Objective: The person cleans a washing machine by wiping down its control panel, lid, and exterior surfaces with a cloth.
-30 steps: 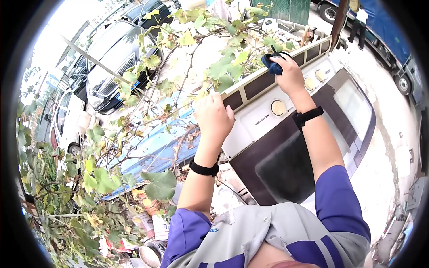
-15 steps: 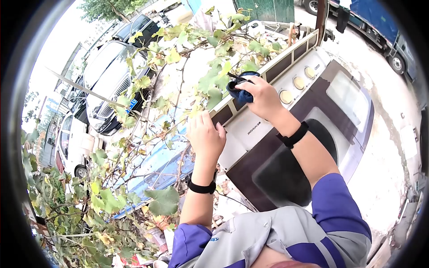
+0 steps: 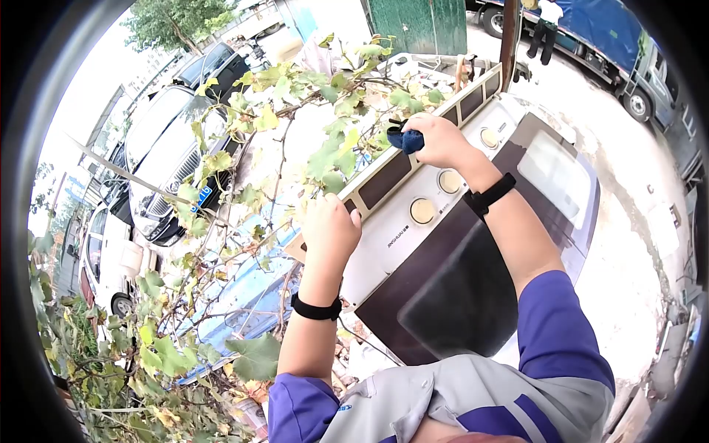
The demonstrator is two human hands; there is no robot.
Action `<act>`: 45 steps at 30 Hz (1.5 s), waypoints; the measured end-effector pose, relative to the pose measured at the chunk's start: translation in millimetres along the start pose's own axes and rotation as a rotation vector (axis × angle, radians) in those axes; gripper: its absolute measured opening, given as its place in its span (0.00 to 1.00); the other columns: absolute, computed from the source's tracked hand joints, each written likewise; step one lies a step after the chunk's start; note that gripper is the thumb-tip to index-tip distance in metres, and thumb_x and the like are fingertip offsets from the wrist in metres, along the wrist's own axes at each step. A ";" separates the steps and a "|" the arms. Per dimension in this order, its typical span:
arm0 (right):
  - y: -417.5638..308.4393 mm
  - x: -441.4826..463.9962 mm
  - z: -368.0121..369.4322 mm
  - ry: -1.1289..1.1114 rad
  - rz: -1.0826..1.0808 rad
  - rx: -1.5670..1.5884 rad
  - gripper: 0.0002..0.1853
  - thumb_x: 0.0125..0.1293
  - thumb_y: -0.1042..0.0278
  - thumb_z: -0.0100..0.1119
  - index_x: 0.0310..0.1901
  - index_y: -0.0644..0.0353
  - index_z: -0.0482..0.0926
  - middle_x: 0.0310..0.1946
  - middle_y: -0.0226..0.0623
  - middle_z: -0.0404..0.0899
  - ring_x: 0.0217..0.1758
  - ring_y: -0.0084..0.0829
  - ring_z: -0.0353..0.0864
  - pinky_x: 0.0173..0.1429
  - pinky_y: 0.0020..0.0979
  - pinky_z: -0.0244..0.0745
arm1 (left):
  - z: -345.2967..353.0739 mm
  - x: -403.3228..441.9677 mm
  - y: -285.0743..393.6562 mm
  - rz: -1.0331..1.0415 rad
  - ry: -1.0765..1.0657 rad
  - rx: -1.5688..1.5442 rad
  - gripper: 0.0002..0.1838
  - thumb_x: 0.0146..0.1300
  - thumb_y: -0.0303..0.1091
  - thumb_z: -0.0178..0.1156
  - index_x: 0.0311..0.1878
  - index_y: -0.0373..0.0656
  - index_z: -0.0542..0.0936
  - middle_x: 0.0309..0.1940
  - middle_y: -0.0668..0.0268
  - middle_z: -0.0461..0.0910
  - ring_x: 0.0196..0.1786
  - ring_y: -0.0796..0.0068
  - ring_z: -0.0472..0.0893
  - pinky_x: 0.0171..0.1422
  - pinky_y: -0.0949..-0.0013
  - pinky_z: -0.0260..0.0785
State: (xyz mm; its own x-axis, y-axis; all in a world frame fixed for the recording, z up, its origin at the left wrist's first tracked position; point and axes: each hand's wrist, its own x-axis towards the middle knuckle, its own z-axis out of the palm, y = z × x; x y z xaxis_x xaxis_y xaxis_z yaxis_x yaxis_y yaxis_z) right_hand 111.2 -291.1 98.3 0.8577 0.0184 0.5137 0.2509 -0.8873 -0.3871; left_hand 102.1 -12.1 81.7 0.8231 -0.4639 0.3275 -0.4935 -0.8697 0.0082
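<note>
A twin-tub washing machine (image 3: 452, 284) with a dark lid and a pale control panel stands in front of me, tilted in the view. My right hand (image 3: 442, 142) is closed around a bunched dark blue cloth (image 3: 406, 139) with a black edge, held at the panel's back rim (image 3: 385, 182). Whether the cloth touches the rim is hard to tell. Round cream knobs (image 3: 422, 211) lie below this hand. At the panel's near left corner, my left hand (image 3: 332, 230) has its fingers bent over the edge; the fingertips are hidden. Both wrists wear black bands.
Grape-like vines (image 3: 255, 177) crowd the left side and hang behind the machine. Beyond them are a black car (image 3: 166, 162) and a white vehicle (image 3: 103, 247). A rusty post (image 3: 509, 44) rises behind the far end. A person (image 3: 546, 33) stands by a blue-covered truck (image 3: 598, 33).
The view has shifted, and the machine sits lower and further left in it. My right hand has moved along the rim toward the far end with the cloth, which looks more bunched.
</note>
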 end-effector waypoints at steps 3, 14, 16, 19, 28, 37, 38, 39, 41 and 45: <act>-30.4 -2.0 13.4 -0.082 -0.082 0.037 0.19 0.46 0.74 0.63 0.45 0.56 0.82 0.43 0.40 0.81 0.48 0.46 0.81 0.53 0.39 0.77 | 16.7 32.2 24.4 0.040 0.034 -0.104 0.21 0.58 0.47 0.66 0.43 0.39 0.78 0.35 0.53 0.83 0.40 0.52 0.83 0.54 0.50 0.71; 54.2 3.0 15.6 0.175 0.041 0.029 0.16 0.54 0.75 0.59 0.46 0.51 0.82 0.44 0.43 0.83 0.50 0.47 0.82 0.53 0.43 0.77 | 19.0 28.8 31.6 0.095 0.044 -0.051 0.35 0.58 0.43 0.70 0.66 0.39 0.71 0.37 0.49 0.78 0.44 0.48 0.79 0.52 0.52 0.71; 82.3 13.4 0.1 0.187 0.118 -0.016 0.17 0.54 0.76 0.58 0.46 0.52 0.82 0.44 0.46 0.83 0.50 0.48 0.82 0.53 0.42 0.77 | 19.0 28.6 28.4 0.116 0.034 -0.056 0.35 0.57 0.43 0.70 0.66 0.39 0.71 0.37 0.49 0.78 0.44 0.49 0.79 0.52 0.52 0.71; 119.4 25.3 -19.8 0.186 0.207 0.010 0.17 0.52 0.77 0.58 0.46 0.54 0.82 0.43 0.48 0.84 0.50 0.50 0.82 0.53 0.41 0.77 | 16.9 24.2 33.6 0.091 0.032 -0.060 0.36 0.57 0.42 0.70 0.66 0.39 0.70 0.37 0.49 0.78 0.44 0.49 0.79 0.52 0.53 0.71; 47.1 -17.0 -8.0 -0.004 -0.020 0.141 0.27 0.47 0.67 0.66 0.53 0.52 0.76 0.52 0.43 0.77 0.57 0.48 0.77 0.60 0.39 0.75 | 14.8 21.4 50.4 0.055 0.042 -0.038 0.37 0.56 0.42 0.70 0.66 0.40 0.69 0.40 0.51 0.78 0.46 0.51 0.78 0.52 0.52 0.71; -18.8 -52.2 46.7 0.181 -0.287 0.147 0.27 0.53 0.78 0.64 0.56 0.47 0.72 0.58 0.48 0.70 0.62 0.54 0.73 0.61 0.46 0.75 | 24.7 17.0 36.8 0.151 0.124 -0.051 0.32 0.52 0.40 0.67 0.61 0.36 0.74 0.36 0.52 0.77 0.41 0.49 0.80 0.47 0.51 0.72; -7.4 -50.7 43.4 0.227 -0.243 0.117 0.27 0.54 0.78 0.63 0.56 0.45 0.72 0.58 0.46 0.71 0.61 0.53 0.74 0.60 0.45 0.76 | 20.7 16.4 38.0 0.125 0.058 -0.027 0.39 0.53 0.41 0.68 0.68 0.37 0.70 0.39 0.53 0.76 0.44 0.51 0.79 0.50 0.53 0.70; 4.8 -48.3 36.6 0.268 -0.201 0.086 0.27 0.54 0.78 0.62 0.56 0.44 0.72 0.57 0.45 0.71 0.60 0.53 0.75 0.58 0.44 0.77 | 21.5 16.4 36.7 0.140 0.071 -0.018 0.38 0.53 0.41 0.68 0.68 0.37 0.70 0.39 0.53 0.76 0.44 0.52 0.79 0.50 0.53 0.70; 45.0 -36.8 23.6 0.158 -0.036 0.053 0.28 0.53 0.78 0.62 0.57 0.44 0.72 0.59 0.45 0.71 0.60 0.52 0.76 0.57 0.45 0.77 | 24.9 17.5 33.3 0.154 0.100 -0.011 0.38 0.53 0.41 0.69 0.67 0.38 0.70 0.39 0.53 0.76 0.44 0.52 0.78 0.51 0.54 0.70; 114.3 -11.6 -11.0 0.202 0.131 0.041 0.27 0.51 0.81 0.59 0.55 0.48 0.75 0.50 0.44 0.78 0.56 0.50 0.78 0.57 0.42 0.75 | 9.2 16.7 36.1 0.117 0.002 -0.178 0.35 0.56 0.38 0.70 0.65 0.39 0.68 0.39 0.50 0.78 0.47 0.48 0.78 0.54 0.52 0.71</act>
State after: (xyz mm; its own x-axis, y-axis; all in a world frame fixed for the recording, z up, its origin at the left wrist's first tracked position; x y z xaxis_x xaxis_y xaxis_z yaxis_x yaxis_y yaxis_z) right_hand 125.0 -397.7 56.5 0.7779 -0.1916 0.5985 0.1653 -0.8565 -0.4890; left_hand 100.7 -52.8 78.8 0.7566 -0.5598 0.3380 -0.6280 -0.7660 0.1370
